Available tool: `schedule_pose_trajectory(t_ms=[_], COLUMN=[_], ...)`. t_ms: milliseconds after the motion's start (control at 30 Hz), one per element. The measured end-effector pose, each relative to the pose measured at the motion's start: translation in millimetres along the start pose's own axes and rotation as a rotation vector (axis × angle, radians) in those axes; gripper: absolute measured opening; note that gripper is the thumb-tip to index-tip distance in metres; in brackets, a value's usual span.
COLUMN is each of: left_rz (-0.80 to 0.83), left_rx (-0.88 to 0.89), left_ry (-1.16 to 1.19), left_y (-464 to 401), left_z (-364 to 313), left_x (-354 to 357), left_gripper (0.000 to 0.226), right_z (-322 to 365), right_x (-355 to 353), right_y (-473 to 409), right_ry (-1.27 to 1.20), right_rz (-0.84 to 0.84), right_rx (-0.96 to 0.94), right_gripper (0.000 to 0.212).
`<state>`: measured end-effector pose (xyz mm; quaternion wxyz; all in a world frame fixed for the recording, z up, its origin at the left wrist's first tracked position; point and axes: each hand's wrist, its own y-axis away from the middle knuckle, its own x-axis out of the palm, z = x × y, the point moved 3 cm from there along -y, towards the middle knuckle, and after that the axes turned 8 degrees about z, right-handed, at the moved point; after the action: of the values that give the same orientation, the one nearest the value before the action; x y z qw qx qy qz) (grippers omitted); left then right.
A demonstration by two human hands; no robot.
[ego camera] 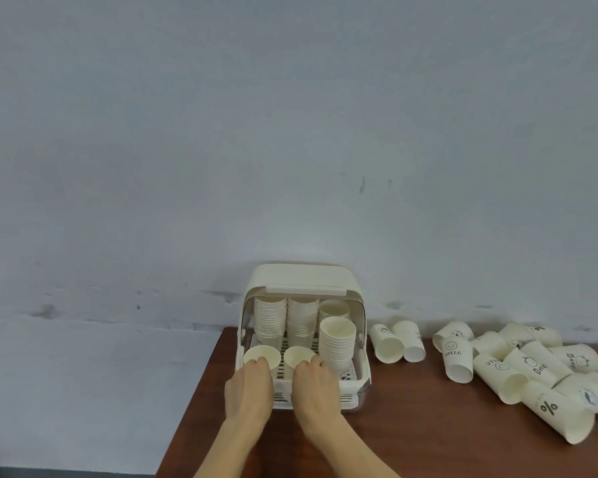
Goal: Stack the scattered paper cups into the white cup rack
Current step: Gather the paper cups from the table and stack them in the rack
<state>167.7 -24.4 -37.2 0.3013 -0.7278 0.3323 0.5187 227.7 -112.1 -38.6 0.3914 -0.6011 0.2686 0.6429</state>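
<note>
The white cup rack stands open at the table's back left, its lid lifted. Inside it are tall stacks of cream paper cups at the back and another stack at the front right. My left hand grips the rim of a single upright cup in the rack's front left. Beside it my right hand grips the rim of a second upright cup in the front middle. Loose cups lie scattered on their sides to the right.
The brown wooden table ends at a left edge just beside the rack. Two cups lie close to the rack's right side. A pile of several printed cups fills the right end of the table. A grey-white wall stands behind.
</note>
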Motion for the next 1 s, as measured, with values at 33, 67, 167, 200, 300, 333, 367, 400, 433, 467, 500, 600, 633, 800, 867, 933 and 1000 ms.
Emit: schedule_pose_trajectory(t_ms=[33,67,167,200,300,333,367,400,433,467,500,600,633,800,867,933,1000], left_rz=[0.003,0.005,0.003,0.002,0.006,0.012,0.019,0.023,0.026,0.029,0.031,0.038,0.037,0.014,-0.008,-0.025,-0.053], left_rx=[-0.002,-0.006,-0.017,-0.019,-0.032,-0.036,-0.037,-0.037,-0.039,-0.040,-0.042,-0.050,-0.052,-0.050,-0.062,-0.070,-0.065], left_ry=[0.002,0.005,0.015,0.016,0.022,0.023,0.022,0.019,0.017,0.017,0.016,0.008,0.008,0.026,0.045,0.067,0.092], left_y=[0.0,-0.2,-1.1,-1.3,-2.3,-3.2,-3.8,-4.4,-4.6,-4.8,-5.1,-5.3,-5.0,-2.8,-0.8,3.7,9.9], left_z=[-0.7,-0.8,-1.5,-2.0,-2.2,-1.9,-1.7,-1.4,-1.4,-1.2,-0.9,-0.3,-0.5,-0.6,1.2,2.1,0.9], left_x=[-0.5,-1.1,-2.8,-3.3,-3.9,-3.6,-3.6,-4.1,-4.7,-5.3,-5.6,-5.8,-5.9,-6.0,-7.1,-6.4,-4.8], left_gripper=[0.022,0.023,0.025,0.025,0.024,0.023,0.023,0.023,0.022,0.022,0.022,0.022,0.022,0.021,0.022,0.024,0.028], right_z=[-2.5,-2.2,-0.5,-1.4,-1.4,-2.5,-2.7,-4.0,-5.6,-7.3,-7.4,-6.5,-7.3,-8.7,-9.1,-11.1,-16.3], right_x=[11.0,12.0,5.4,7.0,-5.8,-8.2,-10.2,-10.8,-10.0,-9.3,-7.7,-5.0,-5.1,-0.8,-4.9,-6.3,-8.9], right_y=[-6.8,-7.7,-3.3,-4.7,3.0,4.8,6.1,6.3,5.4,4.8,4.0,3.0,1.9,1.5,5.5,10.9,16.0], right_ry=[-0.032,-0.033,-0.023,-0.032,0.018,0.033,0.043,0.054,0.054,0.056,0.068,0.067,0.061,-0.008,-0.067,-0.137,-0.202], right_rz=[-0.007,-0.008,-0.024,-0.037,-0.030,-0.013,-0.016,-0.017,-0.056,-0.052,-0.051,-0.013,-0.018,-0.007,-0.004,0.006,0.008], right_rx=[-0.003,-0.001,-0.009,-0.006,-0.032,-0.042,-0.057,-0.065,-0.075,-0.064,-0.068,-0.102,-0.105,-0.090,-0.093,-0.090,-0.085], right_gripper=[0.033,0.035,0.038,0.038,0.037,0.030,0.021,0.019,0.018,0.018,0.020,0.027,0.027,0.035,0.039,0.043,0.045])
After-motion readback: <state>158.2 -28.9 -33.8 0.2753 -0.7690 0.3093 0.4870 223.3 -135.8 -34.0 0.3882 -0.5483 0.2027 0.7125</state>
